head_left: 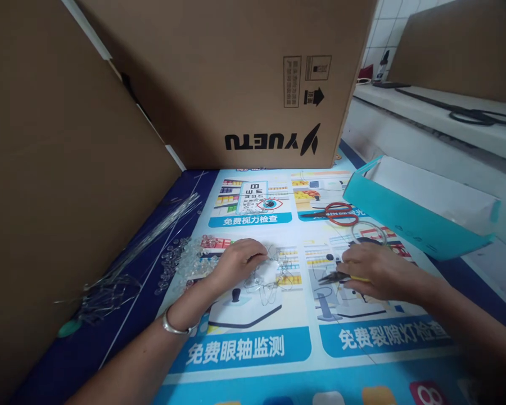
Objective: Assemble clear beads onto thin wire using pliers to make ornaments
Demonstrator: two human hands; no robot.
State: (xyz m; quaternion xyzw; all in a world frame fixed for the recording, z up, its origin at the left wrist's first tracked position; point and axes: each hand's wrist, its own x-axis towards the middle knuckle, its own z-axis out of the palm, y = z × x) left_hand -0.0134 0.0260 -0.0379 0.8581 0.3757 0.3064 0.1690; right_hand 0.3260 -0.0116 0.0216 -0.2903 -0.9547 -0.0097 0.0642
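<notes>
My right hand [373, 271] grips pliers [334, 277]; my left hand [238, 261], narrowed, adjoins looped wire [272, 281], hold unclear: bending appears partly done, loose beads [183, 261] and straight wires [168, 222] apparently unused.

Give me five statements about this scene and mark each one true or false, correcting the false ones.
1. The right hand holds pliers. True.
2. The silver bracelet is on the right wrist. False: it is on the left wrist.
3. Loose clear beads lie in a pile on the left of the left hand. True.
4. The teal box is shut. False: its top is open.
5. The red-handled scissors are in the left hand. False: they lie on the printed table cover, apart from both hands.
</notes>
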